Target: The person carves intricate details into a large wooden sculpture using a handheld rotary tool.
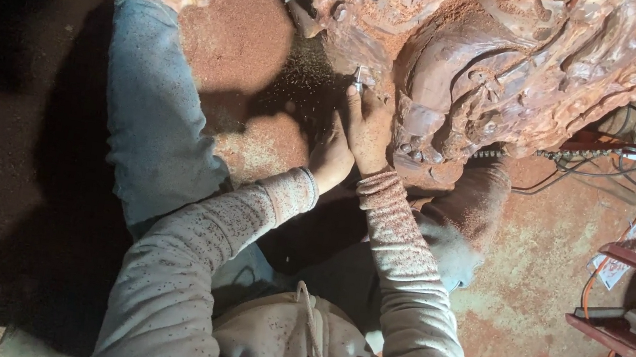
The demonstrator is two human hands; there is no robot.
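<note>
Both hands are meeting at the frame's centre: the right hand (370, 129) is gripping a small metal-tipped carving tool (358, 78), its tip touching the reddish carved wood sculpture (507, 56) filling the upper right. The left hand (330, 156) is lying curled just beside it, its grasp indiscernible, while red sawdust (235, 33) is coating the floor at upper centre.

Both arms reach forward, left hand (330, 156) and right hand (369, 128) pressed together, fingers curled.

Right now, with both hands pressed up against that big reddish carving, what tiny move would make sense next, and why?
Probably ease the small metal tool a little along the groove. The right hand grips it against the carved wood, the left hand braces beside it, and chips fly there.
</note>
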